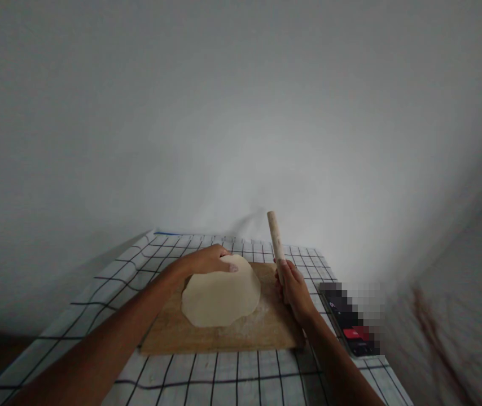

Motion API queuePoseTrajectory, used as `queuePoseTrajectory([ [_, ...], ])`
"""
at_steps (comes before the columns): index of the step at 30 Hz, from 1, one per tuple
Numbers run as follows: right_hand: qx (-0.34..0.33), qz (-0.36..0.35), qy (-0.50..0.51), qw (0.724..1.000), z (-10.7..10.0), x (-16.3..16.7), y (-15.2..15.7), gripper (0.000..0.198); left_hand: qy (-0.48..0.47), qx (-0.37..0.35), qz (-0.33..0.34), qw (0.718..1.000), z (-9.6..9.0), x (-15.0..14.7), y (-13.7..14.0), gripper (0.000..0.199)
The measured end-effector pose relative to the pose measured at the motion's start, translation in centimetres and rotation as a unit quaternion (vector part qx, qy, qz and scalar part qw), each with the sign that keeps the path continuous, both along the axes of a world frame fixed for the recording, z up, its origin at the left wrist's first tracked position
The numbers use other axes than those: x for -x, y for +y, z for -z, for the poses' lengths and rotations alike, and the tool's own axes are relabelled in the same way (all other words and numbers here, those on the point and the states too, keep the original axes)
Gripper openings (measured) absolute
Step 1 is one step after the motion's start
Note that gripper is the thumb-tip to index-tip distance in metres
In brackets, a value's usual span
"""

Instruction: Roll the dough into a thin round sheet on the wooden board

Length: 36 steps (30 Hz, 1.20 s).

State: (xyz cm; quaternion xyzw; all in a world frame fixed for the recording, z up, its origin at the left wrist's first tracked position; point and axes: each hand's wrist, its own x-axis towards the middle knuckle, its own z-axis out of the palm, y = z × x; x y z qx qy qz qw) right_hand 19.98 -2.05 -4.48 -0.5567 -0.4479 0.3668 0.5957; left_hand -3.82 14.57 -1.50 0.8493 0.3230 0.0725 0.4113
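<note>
A flat, roughly round sheet of dough (pixel 222 299) lies on a wooden board (pixel 182 341). My left hand (pixel 213 260) is at the dough's far edge, its thumb on top and its other fingers tucked behind or under the rim, mostly hidden. My right hand (pixel 294 285) is wrapped round a pale wooden rolling pin (pixel 275 232). The pin stands nearly upright, leaning slightly left, over the right side of the board and apart from the dough. Some flour dusts the wood beside the dough.
A white tablecloth with black grid lines (pixel 224 375) covers the table under the board. To the right lies a dark, partly pixelated object (pixel 345 318) with a red patch. A plain pale wall (pixel 232 141) rises behind the table's far edge.
</note>
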Motion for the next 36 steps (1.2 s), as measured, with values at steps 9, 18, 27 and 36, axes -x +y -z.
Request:
queuePoseTrajectory([
  [9,-0.011,0.018,0.068,0.997,0.2,-0.5,0.4,0.048,-0.081,0.056,-0.028,0.995,-3.8,0.2,-1.5,0.068],
  [18,-0.030,0.014,0.142,0.989,0.2,-1.1,0.5,0.046,0.021,-0.143,0.044,0.989,-8.7,-1.1,-6.9,0.040],
  [27,-0.029,0.026,0.129,0.991,-0.1,-1.0,0.5,0.044,0.050,-0.219,-0.037,0.974,-3.9,-0.5,-1.7,0.039],
  [36,-0.023,0.025,0.084,0.996,-0.4,-0.4,0.1,0.048,0.036,-0.211,-0.040,0.976,1.0,-0.4,0.8,0.032],
])
